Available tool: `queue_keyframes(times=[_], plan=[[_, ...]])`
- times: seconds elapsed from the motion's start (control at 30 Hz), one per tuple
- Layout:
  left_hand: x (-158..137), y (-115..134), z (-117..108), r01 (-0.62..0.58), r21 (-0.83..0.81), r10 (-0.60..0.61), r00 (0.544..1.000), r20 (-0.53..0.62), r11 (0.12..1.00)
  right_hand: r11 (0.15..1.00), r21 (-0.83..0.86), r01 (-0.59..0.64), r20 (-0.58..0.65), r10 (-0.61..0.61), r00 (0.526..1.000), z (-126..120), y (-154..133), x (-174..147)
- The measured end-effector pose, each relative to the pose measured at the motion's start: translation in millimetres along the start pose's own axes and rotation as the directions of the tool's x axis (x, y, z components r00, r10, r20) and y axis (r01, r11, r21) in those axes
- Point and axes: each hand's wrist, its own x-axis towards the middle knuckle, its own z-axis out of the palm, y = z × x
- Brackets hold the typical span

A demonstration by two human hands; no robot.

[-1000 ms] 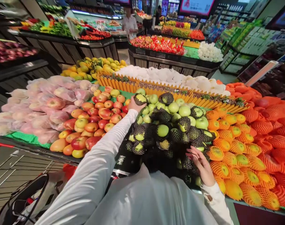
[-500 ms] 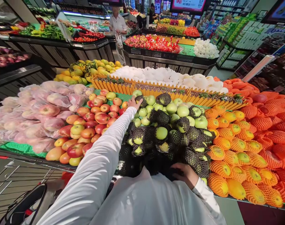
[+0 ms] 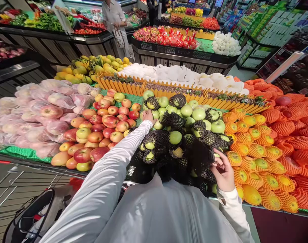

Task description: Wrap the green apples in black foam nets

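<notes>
- Where the green apples [image 3: 186, 110] meet the red-and-yellow apples [image 3: 109, 120], the left grip [image 3: 149, 116] lies over the left edge of the green pile, arm stretched forward, back of the hand uppermost.
- Its fingertips are lost among the fruit, so I cannot tell whether they close on an apple or only rest there; a black-netted apple [image 3: 151, 103] sits just beyond it.
- Nearer the body, the right grip [image 3: 225, 173] has its fingers bent and thumb drawn in towards them, beside a dark, blurred mass [image 3: 200, 155] and the black-netted fruit. What, if anything, it pinches cannot be made out.
- All these apples lie on the counter [image 3: 39, 164], the green ones between the red-and-yellow pile and the orange-netted fruit [image 3: 245, 173], in front of the yellow picket edging [image 3: 169, 91].
- The step in hand looks like handling or sorting through the green apples.
- A next move with the left would call for fingers settled round one apple and a straight lift, since a sideways pull could set the loosely stacked neighbours rolling.
</notes>
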Motion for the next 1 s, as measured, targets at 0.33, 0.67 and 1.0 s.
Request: queue_keyframes(times=[0.33,0.67,1.0], plan=[[1,-16,-33,-0.203,-0.021,0.202,0.979,-0.035,0.979,0.995,-0.081,-0.057,-0.252,0.035,0.967,-16,17,-9],[-55,-22,-57,0.177,-0.778,-0.123,0.984,0.129,0.603,0.957,-0.29,-0.012,-0.271,-0.07,0.96,-3,13,-10],[-184,27,-60,0.347,-0.882,0.294,0.921,0.255,-0.319,0.977,-0.027,0.211,0.307,-0.192,0.932,41,-24,-6]])
